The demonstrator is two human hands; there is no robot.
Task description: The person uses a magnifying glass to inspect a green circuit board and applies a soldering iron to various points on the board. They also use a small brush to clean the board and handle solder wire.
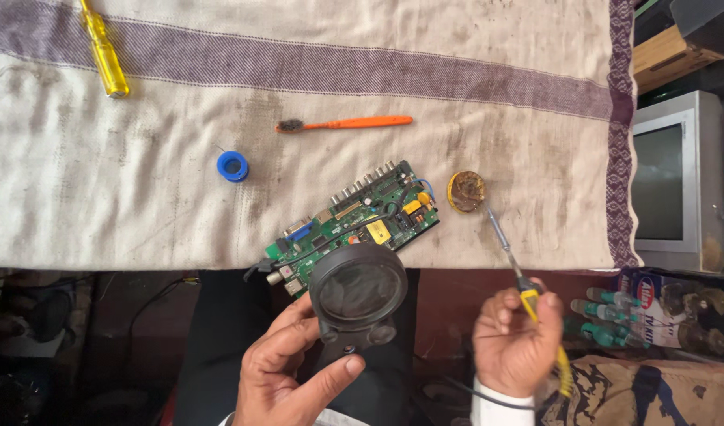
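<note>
cloth-covered table (472,47), circuit board (354,225), toothbrush (346,123)

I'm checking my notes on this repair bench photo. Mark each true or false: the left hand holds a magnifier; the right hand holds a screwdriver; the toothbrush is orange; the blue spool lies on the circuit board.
1. The left hand holds a black magnifier. True.
2. The right hand holds a screwdriver. False: it holds a soldering iron.
3. The toothbrush is orange. True.
4. The blue spool lies on the circuit board. False: it lies on the cloth, apart from the board.
</note>
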